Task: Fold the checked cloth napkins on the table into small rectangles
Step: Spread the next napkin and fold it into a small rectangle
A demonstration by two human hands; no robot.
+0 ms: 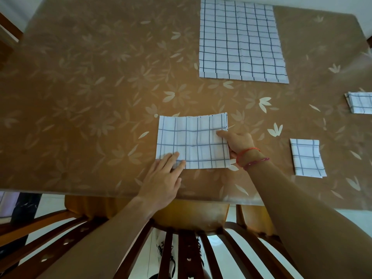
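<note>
Ctr front: half-folded napkin [193,141], white w/ blue checks, flat, a wide rectangle. Far side: unfolded napkin [240,40], flat. Right: small folded napkin [307,158], plus second folded napkin [360,102], cut off at frame edge.

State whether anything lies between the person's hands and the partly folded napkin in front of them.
Nothing visible does. The left hand rests flat on the near left corner of the partly folded napkin, and the right hand holds its right edge.
</note>
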